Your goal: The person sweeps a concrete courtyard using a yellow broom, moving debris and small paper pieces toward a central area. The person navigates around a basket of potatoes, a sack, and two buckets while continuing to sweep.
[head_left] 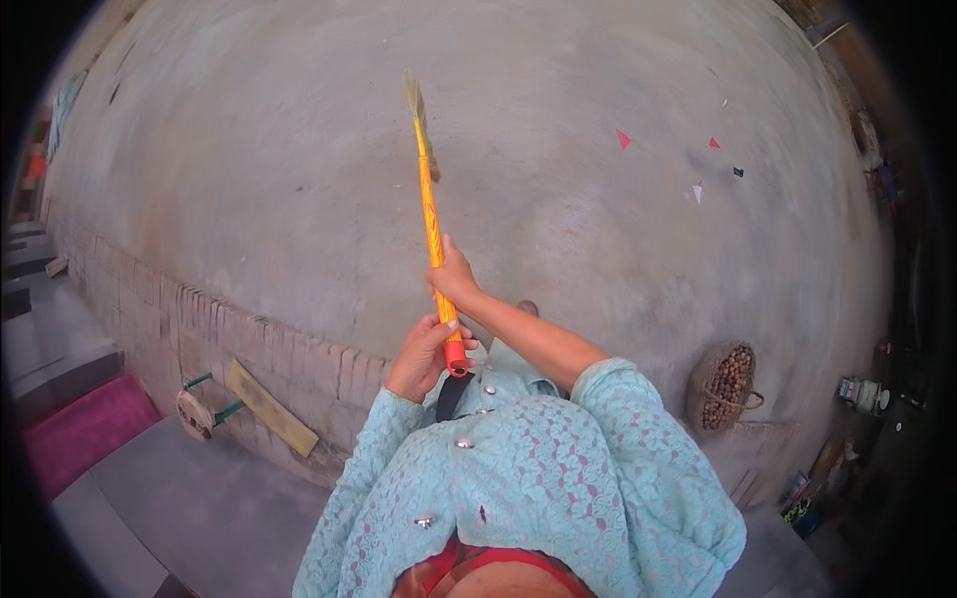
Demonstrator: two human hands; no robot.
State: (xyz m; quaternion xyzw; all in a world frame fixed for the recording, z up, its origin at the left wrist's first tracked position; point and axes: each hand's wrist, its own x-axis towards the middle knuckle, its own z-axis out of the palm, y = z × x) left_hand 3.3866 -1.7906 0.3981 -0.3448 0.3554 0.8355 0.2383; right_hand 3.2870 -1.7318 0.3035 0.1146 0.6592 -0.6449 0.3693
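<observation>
Head view: mid-sweep, your left hand [424, 357] and right hand [454, 279] both grip the broom [432, 214]; next, drag toward scraps [698, 189].

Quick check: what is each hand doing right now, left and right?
Left hand: closed around the lower end of the orange broom handle, near its red cap.
Right hand: closed on the same handle, higher up.

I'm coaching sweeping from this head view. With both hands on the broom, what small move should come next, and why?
Probably swing the broom rightward toward the coloured paper scraps. The left hand grips near the red end cap, the right hand higher on the handle, and the bristles lie well left of those scraps on the concrete floor.
</observation>
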